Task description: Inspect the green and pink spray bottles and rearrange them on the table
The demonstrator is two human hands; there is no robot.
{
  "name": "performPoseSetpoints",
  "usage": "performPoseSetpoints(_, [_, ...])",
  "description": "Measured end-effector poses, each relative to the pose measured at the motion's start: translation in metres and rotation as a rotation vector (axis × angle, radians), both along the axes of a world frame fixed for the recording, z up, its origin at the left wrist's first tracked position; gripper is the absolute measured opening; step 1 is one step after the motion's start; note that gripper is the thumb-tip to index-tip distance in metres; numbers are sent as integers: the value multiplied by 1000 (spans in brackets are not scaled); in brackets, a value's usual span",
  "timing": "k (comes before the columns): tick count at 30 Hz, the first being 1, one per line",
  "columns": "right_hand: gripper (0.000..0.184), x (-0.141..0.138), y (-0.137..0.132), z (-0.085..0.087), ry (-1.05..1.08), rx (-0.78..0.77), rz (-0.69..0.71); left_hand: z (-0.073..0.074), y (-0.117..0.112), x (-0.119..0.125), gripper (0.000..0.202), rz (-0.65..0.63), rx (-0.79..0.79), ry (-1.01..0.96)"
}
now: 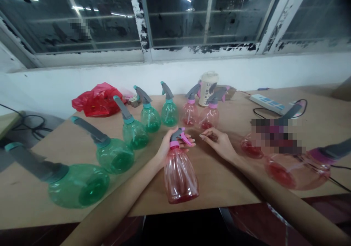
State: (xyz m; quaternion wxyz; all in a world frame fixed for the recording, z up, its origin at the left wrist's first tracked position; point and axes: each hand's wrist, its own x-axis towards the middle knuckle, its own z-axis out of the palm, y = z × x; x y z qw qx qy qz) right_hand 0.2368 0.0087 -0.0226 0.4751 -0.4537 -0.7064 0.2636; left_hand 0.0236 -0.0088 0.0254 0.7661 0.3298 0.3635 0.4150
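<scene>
My left hand [168,143] is closed around the grey and pink head of a pink spray bottle [181,176], tilted with its clear ribbed body toward me and its pink trigger facing right. To the right of that trigger, apart from it, my right hand [218,142] has thumb and forefinger pressed together; whatever they may pinch is too small to make out. Several green spray bottles [137,132] with grey heads curve along the left side. Two more pink spray bottles [208,118] stand behind my hands, and others [298,171] are at the right, partly blurred out.
On the wooden table [219,187], a red plastic bag [100,101] lies at the back left. A lidded paper cup [207,89] stands at the back, against a small box. A white power strip [270,104] and black cables [259,111] lie at the back right, below the windows.
</scene>
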Motion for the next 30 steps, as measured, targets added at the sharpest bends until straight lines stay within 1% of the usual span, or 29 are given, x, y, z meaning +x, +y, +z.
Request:
performPoseSetpoints(3, [22,1,0,1,-1,3,-6,0,-1,1,47,30,-12,0])
performPoseSetpoints(7, [23,1,1,1,-1,10,-17,2,-3,3,48,7,-12,-4])
performPoseSetpoints(16, [24,1,-1,5,-29,33,-29,-1,-5,2,48,-15,3,-16])
performPoseSetpoints(25, [21,1,-2,5,-22,9,-22,0,-6,5,47,-26,9,-20])
performPoseSetpoints(27, [21,1,-2,5,-19,4,-22,1,-8,7,44,-10,7,-10])
performPoseSetpoints(30, [22,1,-3,6,-10,-9,-19,3,-13,10,35,86,19,54])
